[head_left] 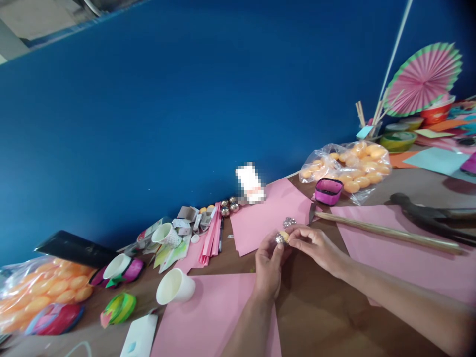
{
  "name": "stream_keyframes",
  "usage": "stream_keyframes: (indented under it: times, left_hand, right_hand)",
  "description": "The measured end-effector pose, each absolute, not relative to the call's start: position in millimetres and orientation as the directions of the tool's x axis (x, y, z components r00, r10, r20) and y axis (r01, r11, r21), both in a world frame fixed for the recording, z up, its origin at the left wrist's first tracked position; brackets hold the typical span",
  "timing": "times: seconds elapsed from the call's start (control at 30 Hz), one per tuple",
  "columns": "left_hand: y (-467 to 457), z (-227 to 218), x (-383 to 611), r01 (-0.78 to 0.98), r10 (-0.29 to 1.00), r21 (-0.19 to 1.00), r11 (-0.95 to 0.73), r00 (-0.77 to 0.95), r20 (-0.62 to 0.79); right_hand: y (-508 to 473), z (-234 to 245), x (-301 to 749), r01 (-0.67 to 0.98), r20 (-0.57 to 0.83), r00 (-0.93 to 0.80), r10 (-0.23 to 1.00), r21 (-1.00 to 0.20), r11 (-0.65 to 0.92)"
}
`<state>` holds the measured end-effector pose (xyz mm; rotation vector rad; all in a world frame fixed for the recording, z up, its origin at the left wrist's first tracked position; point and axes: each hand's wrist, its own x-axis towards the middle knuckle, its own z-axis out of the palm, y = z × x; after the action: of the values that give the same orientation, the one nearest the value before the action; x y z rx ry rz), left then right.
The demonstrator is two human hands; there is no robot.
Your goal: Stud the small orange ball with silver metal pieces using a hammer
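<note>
My left hand (268, 265) and my right hand (310, 245) meet over the brown table (320, 317), fingers pinched together on a small silver bell with a yellow piece (281, 238). Just beyond my fingertips a second shiny silver bit (289, 221) lies on a pink paper sheet (266, 218). A hammer with a wooden handle (386, 231) lies right of my right hand. A small magenta box (328, 191) stands behind it.
A clear bag of orange balls (353, 168) sits at the back right and another bag of orange balls (40, 292) at the far left. White paper cups (174, 287), tape rolls (119, 308), silver bells (228, 207), pink paper strips (211, 238) and a pink paper fan (426, 79) crowd the blue wall (186, 124).
</note>
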<state>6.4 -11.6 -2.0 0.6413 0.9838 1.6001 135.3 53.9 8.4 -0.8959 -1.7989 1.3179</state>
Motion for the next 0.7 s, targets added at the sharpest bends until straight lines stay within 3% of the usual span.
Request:
stream_keyframes:
  times: [0.7]
  left_hand:
    - [-11.2, 0.4, 6.1, -0.525, 0.965, 0.848, -0.072, -0.253, -0.075]
  right_hand:
    - [53.9, 9.8, 135.2, 0.111, 0.147, -0.529, 0.836, -0.964, 0.241]
